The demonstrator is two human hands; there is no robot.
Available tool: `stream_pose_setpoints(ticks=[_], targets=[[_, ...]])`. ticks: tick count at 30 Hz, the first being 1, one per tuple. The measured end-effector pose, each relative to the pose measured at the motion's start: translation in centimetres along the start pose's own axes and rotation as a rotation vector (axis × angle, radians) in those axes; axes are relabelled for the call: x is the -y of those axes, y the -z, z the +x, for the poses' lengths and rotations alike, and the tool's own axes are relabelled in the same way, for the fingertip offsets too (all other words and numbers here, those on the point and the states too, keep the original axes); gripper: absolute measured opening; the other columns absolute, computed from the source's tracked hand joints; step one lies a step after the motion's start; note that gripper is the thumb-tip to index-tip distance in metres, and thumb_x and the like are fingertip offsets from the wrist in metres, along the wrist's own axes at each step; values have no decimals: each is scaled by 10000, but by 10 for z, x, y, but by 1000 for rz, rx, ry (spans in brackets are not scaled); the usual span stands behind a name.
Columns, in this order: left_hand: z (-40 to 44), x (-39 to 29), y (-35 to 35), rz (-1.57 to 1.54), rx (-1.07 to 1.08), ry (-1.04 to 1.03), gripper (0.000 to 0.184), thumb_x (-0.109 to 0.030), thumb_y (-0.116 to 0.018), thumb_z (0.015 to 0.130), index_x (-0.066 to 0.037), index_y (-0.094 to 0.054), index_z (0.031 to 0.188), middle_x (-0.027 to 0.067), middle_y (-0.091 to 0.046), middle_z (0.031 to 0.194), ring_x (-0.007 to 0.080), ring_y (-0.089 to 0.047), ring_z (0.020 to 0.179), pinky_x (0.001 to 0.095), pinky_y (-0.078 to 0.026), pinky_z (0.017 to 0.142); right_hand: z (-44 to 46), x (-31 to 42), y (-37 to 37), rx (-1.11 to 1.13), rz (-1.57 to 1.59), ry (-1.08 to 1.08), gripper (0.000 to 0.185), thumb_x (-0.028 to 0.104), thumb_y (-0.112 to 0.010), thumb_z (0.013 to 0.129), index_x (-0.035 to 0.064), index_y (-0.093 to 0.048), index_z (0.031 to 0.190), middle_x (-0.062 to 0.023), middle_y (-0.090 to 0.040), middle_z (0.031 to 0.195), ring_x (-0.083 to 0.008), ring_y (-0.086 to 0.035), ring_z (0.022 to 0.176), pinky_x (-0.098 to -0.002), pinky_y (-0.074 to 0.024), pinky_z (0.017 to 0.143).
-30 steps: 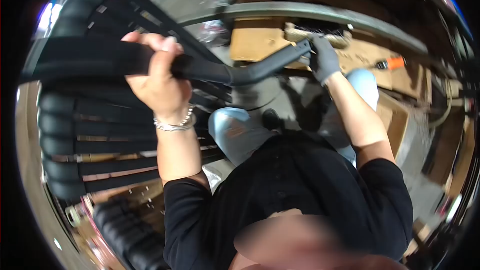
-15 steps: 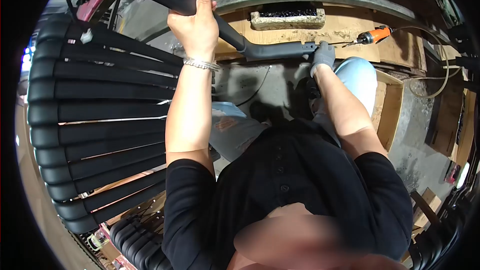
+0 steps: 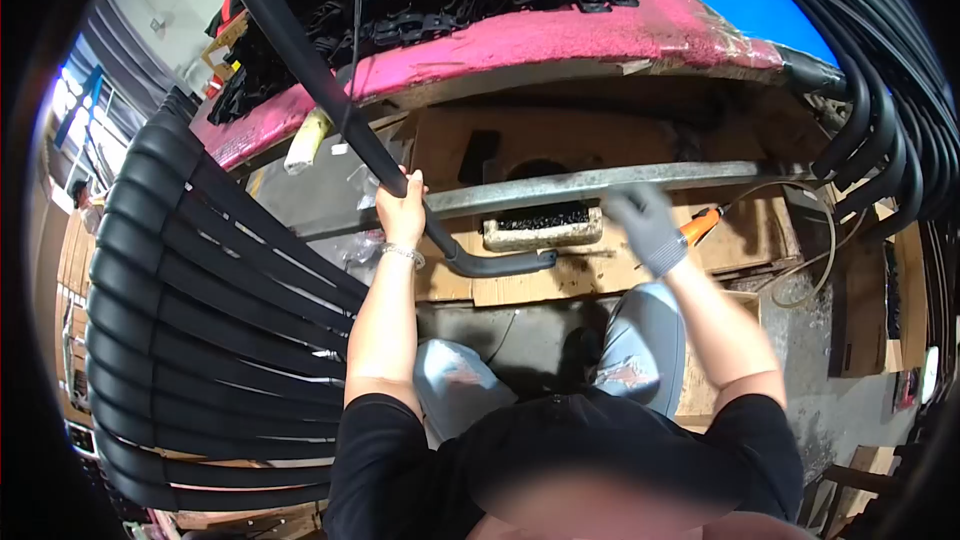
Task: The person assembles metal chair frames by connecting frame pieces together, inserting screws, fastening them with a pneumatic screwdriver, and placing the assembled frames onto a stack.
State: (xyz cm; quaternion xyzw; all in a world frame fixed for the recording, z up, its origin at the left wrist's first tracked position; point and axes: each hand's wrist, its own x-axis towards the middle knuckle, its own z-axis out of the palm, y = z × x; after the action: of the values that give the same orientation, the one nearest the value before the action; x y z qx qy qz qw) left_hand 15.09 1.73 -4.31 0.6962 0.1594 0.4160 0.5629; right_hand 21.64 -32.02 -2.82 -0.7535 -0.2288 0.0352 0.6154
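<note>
One bare left hand (image 3: 402, 218) grips the black tube (image 3: 325, 80); gloved right hand (image 3: 647, 227) has left its end, blurred, hold unclear, orange tool (image 3: 703, 226) beside it.

gloved right grip (image 3: 648, 228) blurred, partly hiding orange tool (image 3: 703, 226); black tube (image 3: 325, 95) cut off by top edge.
</note>
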Motion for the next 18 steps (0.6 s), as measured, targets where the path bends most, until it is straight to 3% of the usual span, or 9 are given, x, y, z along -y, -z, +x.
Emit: stream_pose_setpoints(ticks=[1, 2, 6, 9, 11, 12, 15, 18], targets=[[4, 0, 0, 25, -5, 17, 209, -99, -613, 780, 24, -499, 905, 22, -535, 680, 99, -545, 570, 230, -446, 548, 20, 41, 16, -145, -119, 366, 161, 127, -547, 786, -2, -571, 879, -57, -573, 859, -135, -547, 748, -234, -441, 697], [6, 0, 0, 51, -14, 35, 205, -94, -609, 780, 25, -499, 906, 25, -538, 678, 102, -546, 566, 231, -446, 547, 39, 71, 27, -230, -141, 462, 172, 88, -549, 770, 11, -556, 924, -94, -574, 871, -171, -562, 779, -259, -445, 710], [4, 4, 6, 124, 2, -25, 209, -91, -596, 781, 34, -495, 915, 32, -541, 667, 111, -548, 564, 240, -447, 544, 134, 150, 41, -274, -830, 990, 275, 55, -545, 734, 40, -532, 1007, -144, -569, 931, -277, -560, 880, -346, -435, 785], [2, 4, 5, 141, -16, -18, 220, -103, -595, 780, 37, -493, 917, 35, -542, 663, 114, -548, 567, 248, -447, 541, 216, 160, 29, -292, -906, 864, 317, 103, -526, 742, 59, -534, 1055, -142, -578, 977, -301, -552, 909, -337, -428, 813], [1, 2, 4, 148, -38, -20, 225, -108, -595, 780, 38, -492, 918, 36, -543, 660, 116, -549, 569, 252, -447, 540, 254, 173, 24, -367, -607, 634, 363, 190, -524, 732, 62, -545, 1071, -150, -580, 1013, -296, -545, 942, -325, -418, 834], [0, 1, 3, 127, -43, 0, 226, -112, -595, 779, 37, -493, 916, 38, -543, 659, 117, -548, 570, 254, -446, 539, 259, 179, 21, -363, -601, 647, 363, 190, -524, 732, 62, -545, 1071, -150, -580, 1013, -296, -545, 942, -325, -418, 834], [-2, 3, 3, 85, -60, 50, 229, -119, -596, 778, 36, -495, 912, 40, -544, 656, 121, -548, 573, 256, -446, 539, 268, 190, 9, 67, -946, 213, 389, 240, -539, 699, 51, -575, 1037, -166, -576, 1032, -297, -547, 945, -327, -421, 831], [-1, 7, 4, 80, -56, -2, 221, -122, -598, 772, 31, -500, 898, 42, -543, 642, 124, -545, 565, 261, -443, 536, 265, 202, 10, 27, -950, 186, 377, 222, -518, 679, 11, -597, 981, -194, -572, 1021, -313, -552, 950, -336, -432, 823]])
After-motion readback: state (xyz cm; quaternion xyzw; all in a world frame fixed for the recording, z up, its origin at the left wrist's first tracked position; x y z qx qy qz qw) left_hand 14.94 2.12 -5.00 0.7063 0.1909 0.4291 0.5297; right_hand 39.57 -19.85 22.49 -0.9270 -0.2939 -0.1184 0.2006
